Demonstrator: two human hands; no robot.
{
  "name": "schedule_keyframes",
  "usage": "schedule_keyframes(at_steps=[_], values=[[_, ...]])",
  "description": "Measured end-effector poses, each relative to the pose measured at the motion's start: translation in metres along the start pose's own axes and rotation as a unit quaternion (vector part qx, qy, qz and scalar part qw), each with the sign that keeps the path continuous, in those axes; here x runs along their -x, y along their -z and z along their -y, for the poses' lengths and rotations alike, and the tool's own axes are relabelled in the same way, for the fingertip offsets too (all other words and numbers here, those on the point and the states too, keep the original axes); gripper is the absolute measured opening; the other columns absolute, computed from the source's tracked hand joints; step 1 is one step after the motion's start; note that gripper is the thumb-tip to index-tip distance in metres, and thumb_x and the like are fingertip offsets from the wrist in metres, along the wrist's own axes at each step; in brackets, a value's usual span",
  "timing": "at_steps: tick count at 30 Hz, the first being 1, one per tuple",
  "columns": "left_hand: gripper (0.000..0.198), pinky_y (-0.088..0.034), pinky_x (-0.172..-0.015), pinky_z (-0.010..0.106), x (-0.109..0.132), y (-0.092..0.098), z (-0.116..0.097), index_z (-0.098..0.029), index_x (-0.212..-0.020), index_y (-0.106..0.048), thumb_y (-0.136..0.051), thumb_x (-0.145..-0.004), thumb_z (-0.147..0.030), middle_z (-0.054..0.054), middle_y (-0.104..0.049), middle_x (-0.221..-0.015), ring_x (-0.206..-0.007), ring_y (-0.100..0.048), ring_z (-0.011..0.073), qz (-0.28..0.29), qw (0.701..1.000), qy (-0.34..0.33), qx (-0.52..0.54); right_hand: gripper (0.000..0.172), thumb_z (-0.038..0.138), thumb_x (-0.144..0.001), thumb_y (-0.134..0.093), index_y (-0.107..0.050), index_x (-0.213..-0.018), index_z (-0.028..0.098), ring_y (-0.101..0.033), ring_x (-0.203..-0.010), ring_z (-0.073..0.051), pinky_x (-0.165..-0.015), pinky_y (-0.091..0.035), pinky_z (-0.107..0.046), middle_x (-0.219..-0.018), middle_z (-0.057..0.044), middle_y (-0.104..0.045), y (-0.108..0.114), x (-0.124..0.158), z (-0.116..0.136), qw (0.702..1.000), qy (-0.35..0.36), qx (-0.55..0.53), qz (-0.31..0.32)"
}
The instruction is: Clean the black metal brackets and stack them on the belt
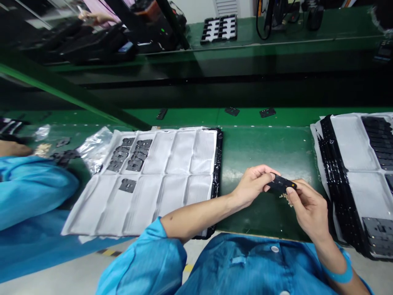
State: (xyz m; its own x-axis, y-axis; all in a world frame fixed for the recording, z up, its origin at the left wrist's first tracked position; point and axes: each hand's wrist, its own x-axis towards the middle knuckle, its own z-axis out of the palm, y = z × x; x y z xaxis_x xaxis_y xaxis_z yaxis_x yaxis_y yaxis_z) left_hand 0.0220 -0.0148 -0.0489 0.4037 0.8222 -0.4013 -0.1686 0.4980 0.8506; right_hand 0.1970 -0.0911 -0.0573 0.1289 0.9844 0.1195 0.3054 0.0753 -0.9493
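Between my two hands, above the green bench, is a flat black plastic plate (281,183) with a small orange spot near its right end. My left hand (256,182) pinches its left end between thumb and fingers. At the right end, my right hand (305,205) grips the plate with thumb in front and fingers behind. Just below the plate lies a small heap of tiny beige pieces (286,199) on the bench. Finer details of the plate are too small to make out.
A white-lined tray (175,192) with several black plates stands left; stacked trays (356,176) with more plates stand right. Loose black plates (267,112) lie along the bench's back strip. A co-worker's blue sleeve (30,188) is at far left, near a clear plastic bag (96,149).
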Motion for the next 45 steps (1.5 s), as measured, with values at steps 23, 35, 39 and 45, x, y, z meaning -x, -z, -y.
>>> schedule_keyframes(at_steps=[23,35,39,45], values=[[0.040,-0.034,-0.052,0.022,0.018,0.002,0.001,-0.014,-0.107,-0.073,-0.076,-0.093,-0.052,-0.005,-0.058,-0.059,-0.051,-0.047,0.0082,0.032,0.993,-0.047,-0.100,0.024,0.039,-0.103,-0.065,-0.078,-0.106,0.020,-0.059,-0.055,-0.013,-0.053,-0.053,-0.026,-0.083,-0.003,-0.074,-0.011,0.006,-0.001,0.990,-0.075,-0.072,-0.092],[0.037,-0.037,-0.052,0.022,0.023,0.003,0.006,-0.016,-0.105,-0.074,-0.076,-0.094,-0.051,-0.003,-0.060,-0.064,-0.054,-0.052,0.0093,0.026,0.990,-0.058,-0.123,0.023,0.035,-0.100,-0.062,-0.080,-0.097,0.021,-0.059,-0.055,-0.014,-0.053,-0.051,-0.026,-0.077,-0.002,-0.073,-0.017,0.006,0.002,0.990,-0.082,-0.054,-0.099],[0.035,-0.036,-0.051,0.021,0.022,0.008,0.007,-0.016,-0.107,-0.074,-0.075,-0.096,-0.049,-0.002,-0.060,-0.065,-0.054,-0.050,0.0094,0.010,0.988,-0.056,-0.147,0.029,0.041,-0.103,-0.060,-0.081,-0.101,0.021,-0.057,-0.054,-0.014,-0.051,-0.048,-0.025,-0.071,-0.001,-0.069,-0.020,0.004,0.005,0.988,-0.101,-0.062,-0.094],[0.030,-0.041,-0.053,0.022,0.024,0.004,0.006,-0.016,-0.103,-0.074,-0.075,-0.097,-0.045,0.000,-0.064,-0.079,-0.058,-0.057,0.0090,0.009,0.986,-0.095,-0.139,0.029,0.041,-0.103,-0.063,-0.082,-0.104,0.020,-0.061,-0.058,-0.013,-0.056,-0.052,-0.024,-0.076,-0.001,-0.073,-0.015,0.007,0.002,0.986,-0.113,-0.095,-0.082]])
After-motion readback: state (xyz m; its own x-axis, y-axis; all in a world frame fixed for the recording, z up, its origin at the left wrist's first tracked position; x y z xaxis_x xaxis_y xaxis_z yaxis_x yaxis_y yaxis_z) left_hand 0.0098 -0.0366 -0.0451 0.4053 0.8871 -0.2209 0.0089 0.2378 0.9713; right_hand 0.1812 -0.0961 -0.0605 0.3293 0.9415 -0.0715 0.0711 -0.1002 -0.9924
